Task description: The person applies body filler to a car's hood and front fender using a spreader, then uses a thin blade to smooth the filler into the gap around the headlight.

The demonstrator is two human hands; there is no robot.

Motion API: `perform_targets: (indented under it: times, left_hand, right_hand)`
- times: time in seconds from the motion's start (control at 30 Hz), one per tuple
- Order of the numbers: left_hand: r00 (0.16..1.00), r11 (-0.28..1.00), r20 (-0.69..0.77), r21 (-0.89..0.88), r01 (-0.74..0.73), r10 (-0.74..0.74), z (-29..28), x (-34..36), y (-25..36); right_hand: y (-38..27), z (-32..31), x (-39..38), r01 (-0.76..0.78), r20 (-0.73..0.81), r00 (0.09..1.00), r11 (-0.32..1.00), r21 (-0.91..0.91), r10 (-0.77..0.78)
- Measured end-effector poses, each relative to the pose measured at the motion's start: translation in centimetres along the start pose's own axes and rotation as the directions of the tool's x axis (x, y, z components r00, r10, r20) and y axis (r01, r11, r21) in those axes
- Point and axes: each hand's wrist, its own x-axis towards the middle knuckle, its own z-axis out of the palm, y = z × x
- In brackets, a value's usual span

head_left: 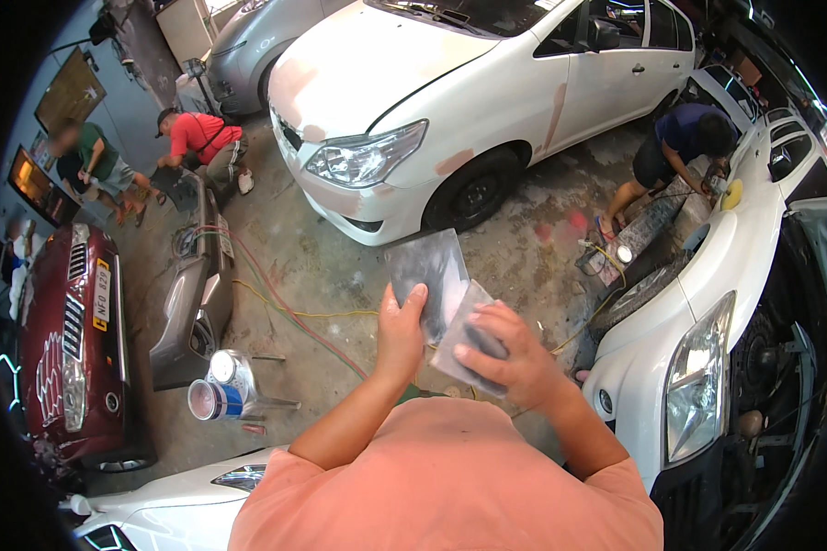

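Observation:
My left hand [402, 331] grips a flat grey rectangular plate [424, 268] from below, its thumb lying on the face, which carries a pale pinkish-white smear. My right hand [508, 354] holds a second, lighter-edged rectangular piece [455, 312], apparently a spreader, with its fingers over a darker middle. This piece is tilted and overlaps the plate's lower right part; whether the two touch is hard to tell. Both are held in front of my body, above the concrete floor.
A patched white car [469, 83] stands ahead, another white car [662, 367] at right with a crouching worker [685, 138]. At left are a maroon car [64, 349], a loose bumper [188, 312], cans [214, 397], hoses [276, 303] and other people [202, 142].

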Motion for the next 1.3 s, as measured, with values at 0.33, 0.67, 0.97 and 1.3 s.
perform_targets:
  times: [0.33, 0.67, 0.97, 1.3]
  left_hand:
    - [0.997, 0.997, 0.022, -0.036, 0.072, -0.071, -0.3, -0.9, 1.4]
    - [0.978, 0.960, 0.208, 0.269, -0.081, 0.025, -0.4, -0.1, 1.0]
    - [0.976, 0.884, 0.135, 0.417, -0.212, 0.170, -0.7, 0.5, -0.8]
    - [0.979, 0.959, -0.033, -0.210, 0.188, -0.200, -0.1, -0.5, 0.1]
  right_hand:
    - [4.1, -0.4, -1.4, -0.019, 0.064, 0.997, 0.940, -0.342, 0.043]
    - [3.8, -1.8, -0.2, 0.027, 0.189, 0.981, 0.943, -0.330, 0.038]
    - [1.6, 1.9, -1.3, 0.000, 0.162, 0.987, 0.992, -0.123, 0.020]
    - [1.8, 2.7, -1.3, -0.102, -0.059, 0.993, 0.992, 0.074, 0.107]
